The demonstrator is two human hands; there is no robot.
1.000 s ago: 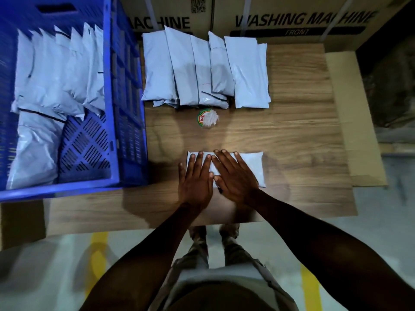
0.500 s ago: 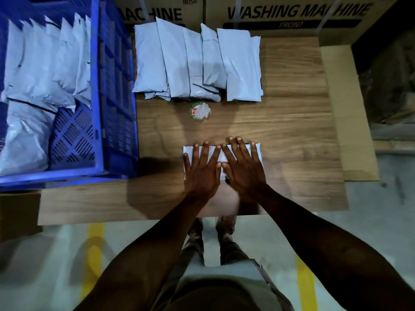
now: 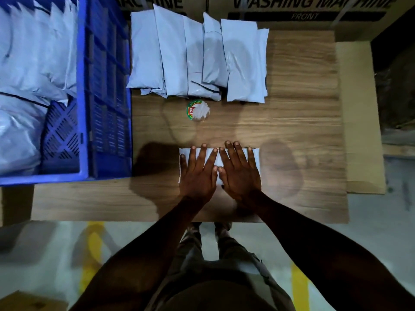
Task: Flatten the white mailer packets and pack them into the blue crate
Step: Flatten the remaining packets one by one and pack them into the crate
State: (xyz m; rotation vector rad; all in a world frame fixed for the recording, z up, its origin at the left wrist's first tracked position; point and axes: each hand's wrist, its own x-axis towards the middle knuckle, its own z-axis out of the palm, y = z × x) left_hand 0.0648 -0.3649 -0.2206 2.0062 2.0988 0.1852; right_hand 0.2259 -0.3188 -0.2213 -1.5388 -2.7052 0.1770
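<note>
Both forearms are bare from the elbows down, with no sleeves, watch, rings or gloves showing on the left hand (image 3: 197,173) or the right hand (image 3: 241,173). The fingernails are short and plain. Lower in the view, the person wears a grey-khaki woven top (image 3: 224,281), with trousers of a similar drab tone (image 3: 193,243) below it. Dark shoes (image 3: 222,225) show at the feet, too dim to tell more.

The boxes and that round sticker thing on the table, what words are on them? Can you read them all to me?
"WASHING MACHINE": big black letters on the right cardboard box, tops cut off by the picture's edge.
"FRONT": on the dark stripe just below those letters.
"ACHINE": on the left cardboard box; the word's start is cut off.
"P": on the round sticker; the rest is hidden, and its rim print is too small.
</note>
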